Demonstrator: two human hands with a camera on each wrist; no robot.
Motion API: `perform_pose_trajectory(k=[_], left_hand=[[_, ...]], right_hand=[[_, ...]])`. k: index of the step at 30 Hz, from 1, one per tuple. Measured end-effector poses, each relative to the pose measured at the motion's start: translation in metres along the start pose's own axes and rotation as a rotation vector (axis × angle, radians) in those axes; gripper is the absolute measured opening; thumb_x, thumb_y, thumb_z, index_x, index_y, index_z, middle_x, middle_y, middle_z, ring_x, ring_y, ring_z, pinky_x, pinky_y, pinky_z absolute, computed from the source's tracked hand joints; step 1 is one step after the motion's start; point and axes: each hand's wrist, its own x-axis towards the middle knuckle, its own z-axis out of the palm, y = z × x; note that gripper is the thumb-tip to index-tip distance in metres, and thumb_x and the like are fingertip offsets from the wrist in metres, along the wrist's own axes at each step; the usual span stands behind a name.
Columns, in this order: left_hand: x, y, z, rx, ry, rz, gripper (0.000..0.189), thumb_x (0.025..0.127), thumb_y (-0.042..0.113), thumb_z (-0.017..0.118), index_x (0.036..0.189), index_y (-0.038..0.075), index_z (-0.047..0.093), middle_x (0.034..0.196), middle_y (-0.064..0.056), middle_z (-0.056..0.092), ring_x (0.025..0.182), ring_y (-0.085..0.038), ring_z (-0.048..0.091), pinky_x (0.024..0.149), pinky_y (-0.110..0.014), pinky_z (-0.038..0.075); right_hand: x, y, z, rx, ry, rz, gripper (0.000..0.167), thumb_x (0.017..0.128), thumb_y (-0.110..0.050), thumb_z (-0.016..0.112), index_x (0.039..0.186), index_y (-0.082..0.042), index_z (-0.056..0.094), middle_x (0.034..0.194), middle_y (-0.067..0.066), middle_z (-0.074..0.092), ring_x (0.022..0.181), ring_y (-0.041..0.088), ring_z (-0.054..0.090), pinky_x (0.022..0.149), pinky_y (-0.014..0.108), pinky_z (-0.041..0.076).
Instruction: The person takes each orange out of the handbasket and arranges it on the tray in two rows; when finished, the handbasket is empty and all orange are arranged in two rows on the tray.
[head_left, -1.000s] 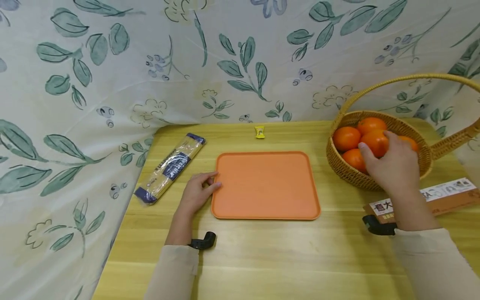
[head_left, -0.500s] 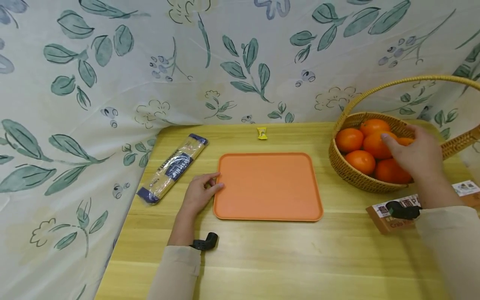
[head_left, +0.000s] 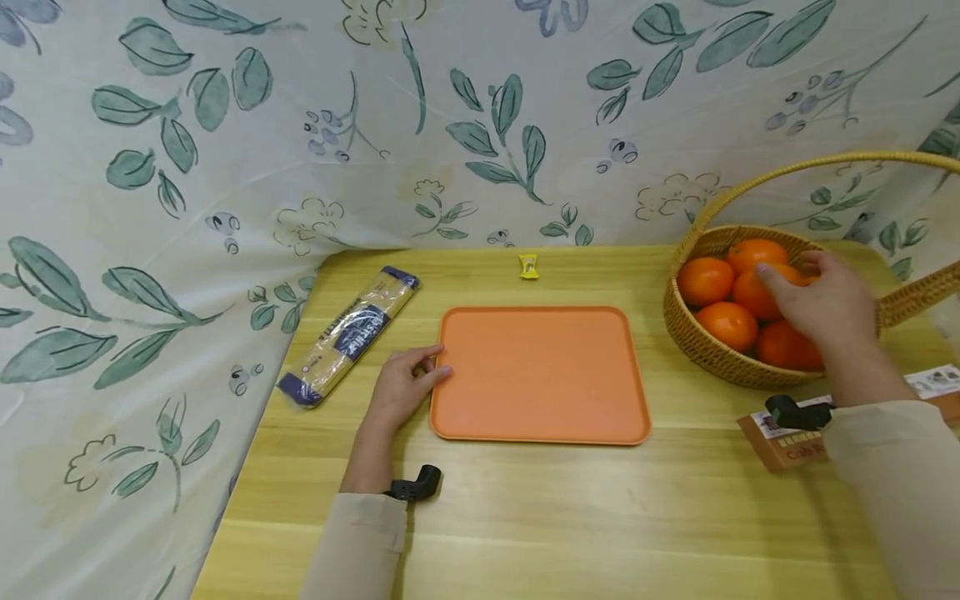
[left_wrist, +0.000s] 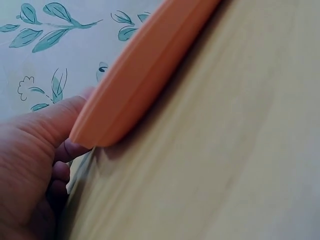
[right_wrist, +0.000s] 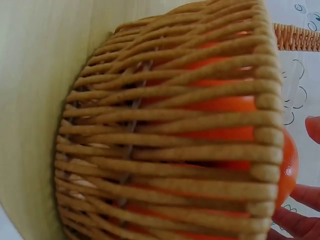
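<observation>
Head view puts the right hand over the right side of the wicker basket, whose orange fruits I see piled below rim height or just above it. One second ago that hand reached over the nearer middle of the pile; now it lies farther to the right, and a fruit at the near right of the basket, covered then by the hand, shows plainly. Compared with half a second ago, the hand sits almost the same, while the whole scene lies slightly farther right in my picture. Its fingers are spread wide from the thumb; from the right wrist I see the thumb apart from the nearest fruit and the other fingers beside it, though I cannot tell whether they touch. On the other side, the left hand pinches the left rim of the orange tray between thumb and fingers, unchanged across the frames, and the tray lies on the table between the hands. Left of it I have the long clear packet, beyond it the small yellow sweet. Under the right forearm, the brown box shows more of its side than a second ago.
</observation>
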Motion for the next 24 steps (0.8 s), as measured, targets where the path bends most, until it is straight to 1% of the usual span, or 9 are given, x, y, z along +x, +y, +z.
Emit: perform_pose_trajectory(k=[9, 16, 24], left_hand=[[0.001, 0.002, 0.0002, 0.025, -0.002, -0.002, 0.044, 0.092, 0.035, 0.077, 0.133, 0.019, 0.07, 0.095, 0.002, 0.068, 0.09, -0.016, 0.052, 0.079, -0.031, 0.043], [-0.0002, 0.0046, -0.0009, 0.026, 0.006, 0.005, 0.041, 0.093, 0.033, 0.076, 0.131, 0.018, 0.071, 0.093, -0.001, 0.067, 0.09, -0.019, 0.051, 0.08, -0.033, 0.042], [0.0005, 0.0021, 0.0007, 0.021, 0.005, 0.003, 0.041, 0.092, 0.033, 0.077, 0.131, 0.019, 0.071, 0.093, 0.0, 0.067, 0.09, -0.018, 0.051, 0.081, -0.033, 0.042]], right_hand=[[0.0012, 0.0019, 0.0055, -0.042, -0.018, 0.011, 0.094, 0.097, -0.067, 0.042, 0.156, 0.005, 0.028, 0.146, 0.041, 0.04, 0.13, 0.063, 0.034, 0.105, 0.069, 0.028], [0.0017, 0.0021, 0.0064, -0.07, -0.002, -0.017, 0.092, 0.097, -0.066, 0.044, 0.152, 0.008, 0.035, 0.142, 0.042, 0.044, 0.128, 0.063, 0.036, 0.105, 0.068, 0.028], [0.0012, 0.0021, 0.0055, -0.084, -0.002, -0.025, 0.09, 0.098, -0.065, 0.044, 0.148, 0.009, 0.038, 0.137, 0.042, 0.046, 0.125, 0.062, 0.038, 0.103, 0.067, 0.03]])
